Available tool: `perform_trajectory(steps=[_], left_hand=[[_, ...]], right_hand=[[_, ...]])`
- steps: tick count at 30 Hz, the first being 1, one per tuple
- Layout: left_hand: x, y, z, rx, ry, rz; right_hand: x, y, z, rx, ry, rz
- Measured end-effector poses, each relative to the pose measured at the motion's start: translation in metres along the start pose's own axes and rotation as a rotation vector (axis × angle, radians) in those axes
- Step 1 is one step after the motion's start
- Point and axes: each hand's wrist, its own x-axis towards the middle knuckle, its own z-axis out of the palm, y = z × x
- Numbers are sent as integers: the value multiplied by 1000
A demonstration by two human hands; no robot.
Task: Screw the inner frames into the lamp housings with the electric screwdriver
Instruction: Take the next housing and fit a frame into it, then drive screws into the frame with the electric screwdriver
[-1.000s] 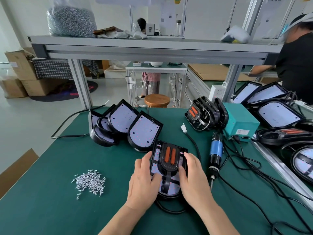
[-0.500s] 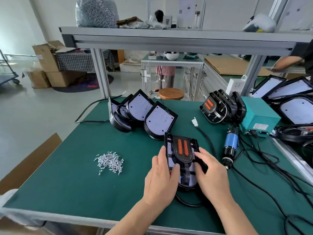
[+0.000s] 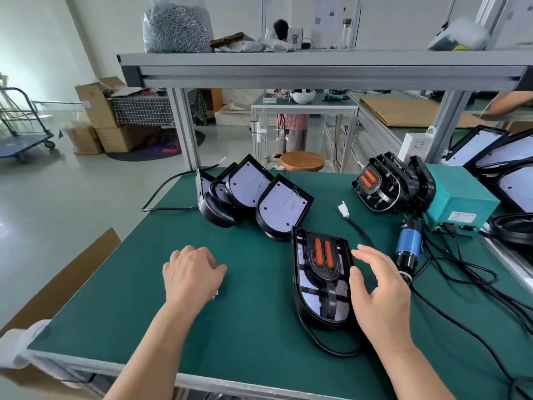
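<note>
A black lamp housing [image 3: 310, 301] lies flat on the green mat, with a black inner frame [image 3: 323, 255] bearing two orange strips set into it. My right hand [image 3: 380, 293] hovers at its right edge with fingers spread and the thumb beside the rim, holding nothing. My left hand [image 3: 190, 272] is lowered knuckles-up onto the mat at the left, covering the pile of small screws [image 3: 215, 294]; its fingertips are hidden. The electric screwdriver [image 3: 408, 249], blue-banded, lies on the mat just right of my right hand.
Several lamp housings [image 3: 259, 194] lean in a row at the back centre. More inner frames [image 3: 386, 183] are stacked against a teal power box [image 3: 461, 197]. Black cables [image 3: 461, 284] sprawl over the right side. A white connector [image 3: 343, 210] lies behind the housing. The table's front edge [image 3: 202, 379] is close.
My left hand left the housing and moved left onto the screw pile. My right hand lifted off the frame and opened beside the housing. The view shifted left.
</note>
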Motion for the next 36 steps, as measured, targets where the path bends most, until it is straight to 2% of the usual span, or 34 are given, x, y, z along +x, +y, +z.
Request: perform_trajectory(steps=[13, 16, 19, 21, 24, 27, 31, 34, 36], left_hand=[[3, 4, 11, 221, -20, 110], [-4, 14, 12, 14, 110, 146], [-18, 36, 17, -218, 185, 227], [-29, 53, 24, -339, 190, 277], [-38, 70, 34, -473, 187, 324], [-39, 77, 40, -584, 185, 330], [-41, 84, 42, -669, 153, 317], [-43, 86, 40, -697, 164, 336], [-44, 88, 37, -753, 165, 318]], right_hand=[[3, -4, 1, 62, 66, 3], [7, -4, -4, 72, 135, 56], [31, 8, -21, 20, 212, 236], [57, 26, -36, -117, 126, 417], [95, 48, -47, -298, -94, 648], [117, 60, -40, -488, -292, 696], [124, 67, -26, -672, -384, 685], [122, 75, -26, -619, -329, 743], [118, 83, -29, -422, -228, 815]])
